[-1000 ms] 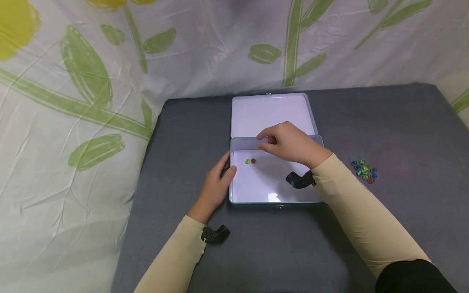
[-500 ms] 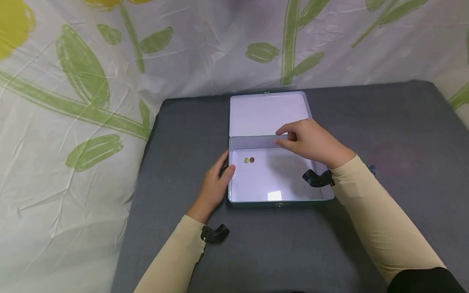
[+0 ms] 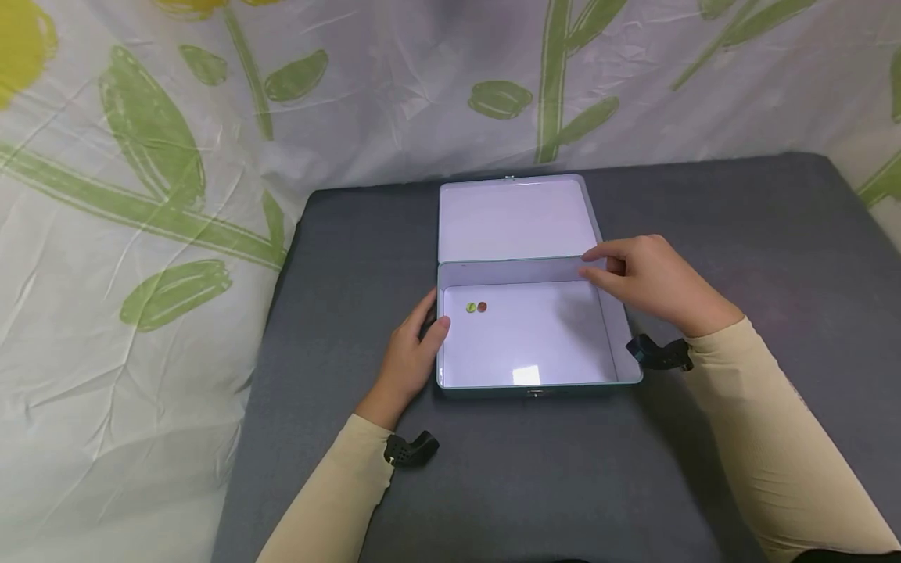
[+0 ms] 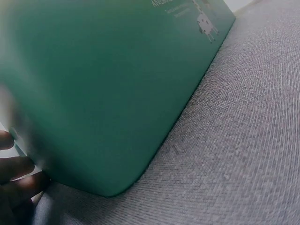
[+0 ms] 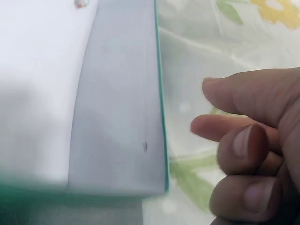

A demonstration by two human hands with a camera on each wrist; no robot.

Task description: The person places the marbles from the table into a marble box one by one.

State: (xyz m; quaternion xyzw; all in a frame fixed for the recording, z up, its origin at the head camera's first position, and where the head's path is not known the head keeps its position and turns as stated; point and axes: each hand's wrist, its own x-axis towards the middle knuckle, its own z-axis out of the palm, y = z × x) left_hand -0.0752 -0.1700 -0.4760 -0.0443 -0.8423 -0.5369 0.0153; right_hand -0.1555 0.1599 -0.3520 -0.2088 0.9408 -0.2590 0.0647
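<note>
A hinged tin box (image 3: 535,344), white inside and green outside, lies with its lid (image 3: 517,219) folded back. On its floor, near the left wall, a yellow-green marble (image 3: 471,307) sits beside a reddish-brown marble (image 3: 482,306). My left hand (image 3: 401,363) rests against the box's left side, thumb at the rim; the left wrist view shows its fingertips (image 4: 23,180) along the green wall. Above the box's right rim hovers my right hand (image 3: 658,285). Thumb and index finger are apart, with nothing between them in the right wrist view.
The dark grey cloth-covered table (image 3: 352,266) extends around the box. Behind and left hangs a white sheet (image 3: 394,102) with a green and yellow plant print. Both wrists carry black cameras. The right arm (image 3: 781,438) covers part of the table's right side.
My right hand has moved right, from over the middle of the box to its right rim. The pile of marbles at right has become hidden behind it. The left hand stays at the box.
</note>
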